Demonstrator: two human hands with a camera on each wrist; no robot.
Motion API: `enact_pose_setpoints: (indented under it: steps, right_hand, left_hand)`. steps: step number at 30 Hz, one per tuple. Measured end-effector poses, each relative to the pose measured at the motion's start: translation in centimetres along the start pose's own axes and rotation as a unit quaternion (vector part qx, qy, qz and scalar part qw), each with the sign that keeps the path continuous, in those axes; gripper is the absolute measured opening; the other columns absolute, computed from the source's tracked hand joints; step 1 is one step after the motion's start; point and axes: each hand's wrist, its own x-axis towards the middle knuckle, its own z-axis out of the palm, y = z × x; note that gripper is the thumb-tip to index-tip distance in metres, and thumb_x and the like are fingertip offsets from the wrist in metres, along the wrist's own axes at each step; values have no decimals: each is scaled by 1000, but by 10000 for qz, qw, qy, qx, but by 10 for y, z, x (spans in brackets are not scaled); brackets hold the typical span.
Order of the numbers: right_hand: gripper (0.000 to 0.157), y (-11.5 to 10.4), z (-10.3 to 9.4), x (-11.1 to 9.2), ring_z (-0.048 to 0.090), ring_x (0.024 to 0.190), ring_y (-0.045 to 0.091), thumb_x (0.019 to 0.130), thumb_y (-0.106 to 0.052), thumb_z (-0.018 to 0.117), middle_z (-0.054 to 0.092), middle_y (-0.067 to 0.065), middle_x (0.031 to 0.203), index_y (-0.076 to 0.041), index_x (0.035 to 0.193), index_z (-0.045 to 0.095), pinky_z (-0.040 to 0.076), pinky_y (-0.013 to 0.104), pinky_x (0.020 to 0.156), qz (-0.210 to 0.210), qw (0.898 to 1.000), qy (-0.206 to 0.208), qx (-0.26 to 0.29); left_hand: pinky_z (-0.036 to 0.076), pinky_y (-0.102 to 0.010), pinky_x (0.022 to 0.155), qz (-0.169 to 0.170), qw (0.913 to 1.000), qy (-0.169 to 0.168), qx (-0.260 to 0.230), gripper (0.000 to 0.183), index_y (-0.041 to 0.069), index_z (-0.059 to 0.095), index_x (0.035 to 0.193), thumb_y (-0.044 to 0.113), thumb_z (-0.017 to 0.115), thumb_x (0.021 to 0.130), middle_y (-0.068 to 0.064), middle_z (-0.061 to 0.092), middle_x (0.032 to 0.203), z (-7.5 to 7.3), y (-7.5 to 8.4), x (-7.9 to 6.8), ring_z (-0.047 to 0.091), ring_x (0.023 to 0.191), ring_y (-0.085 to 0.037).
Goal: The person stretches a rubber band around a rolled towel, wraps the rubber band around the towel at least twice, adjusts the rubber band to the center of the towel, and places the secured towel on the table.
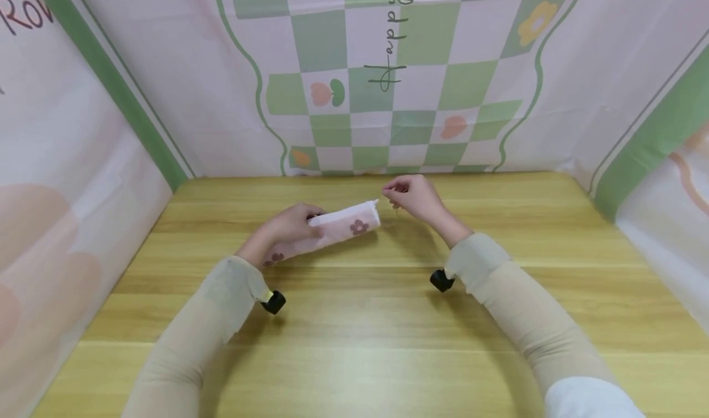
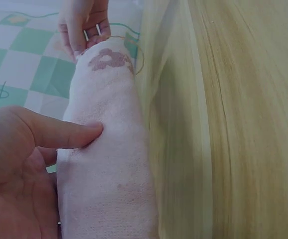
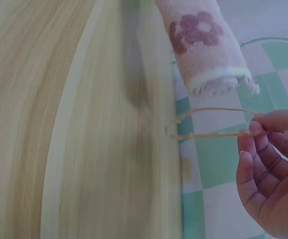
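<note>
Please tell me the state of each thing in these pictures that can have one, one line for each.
Pink towel: rolled up into a tube, no band around it.
Rubber band: an open loop, off the end of the towel.
Left grip: holding the towel.
Right grip: pinching the rubber band.
Printed cloth: hanging behind the table.

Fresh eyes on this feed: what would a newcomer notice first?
Probably the rolled pink towel with its darker flower print, held in the left hand over the table, near the middle of the head view. Next, the thin looped band pinched in the right hand, just off the towel's end. Behind them, a green-and-white checkered cloth hangs beyond the table's far edge.
</note>
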Motion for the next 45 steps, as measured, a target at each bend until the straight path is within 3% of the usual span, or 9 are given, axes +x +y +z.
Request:
enact_pose_setpoints:
  steps: [17, 22, 27, 35, 45]
  right_hand:
    - [20, -12, 7, -1, 61, 74, 34, 90, -24, 63, 64, 19, 81, -8, 98, 69, 47, 32, 57, -106, 9999, -88, 42]
    - [19, -13, 10, -1, 61, 68, 29, 90, -26, 63, 64, 15, 78, -11, 99, 70, 45, 31, 53, -153, 9995, -126, -261]
    - [20, -16, 12, -2, 60, 68, 32, 90, -28, 63, 63, 9, 74, -13, 100, 71, 40, 30, 48, -103, 9983, -150, -549]
    - [18, -13, 10, -1, 54, 56, 22, 90, -26, 63, 63, 8, 73, -13, 98, 71, 40, 32, 50, -166, 9965, 0, -819]
    - [18, -16, 11, -3, 60, 71, 25, 89, -26, 64, 63, 3, 81, -13, 98, 71, 47, 31, 55, -194, 9980, -174, -567]
  left_hand:
    - [39, -40, 94, -34, 10000, 51, -5, 40, 5, 57, 125, 14, 65, 87, -10, 58, 119, 5, 9, 4, 53, 106, -23]
    - [40, -39, 94, -20, 10000, 15, 22, 41, 6, 57, 125, 16, 67, 86, -9, 58, 118, 7, 10, 4, 53, 105, -22]
    - [40, -39, 94, 21, 10000, -52, -15, 41, 8, 58, 124, 14, 68, 85, -8, 58, 119, 6, 11, 4, 52, 106, -22]
    - [39, -40, 94, 19, 9999, 0, -114, 40, 12, 59, 124, 13, 68, 84, -7, 58, 118, 1, 9, 1, 52, 106, -22]
    - [39, -38, 94, 54, 10000, 37, 11, 41, 10, 59, 124, 13, 68, 84, -8, 59, 118, 3, 8, 5, 52, 106, -21]
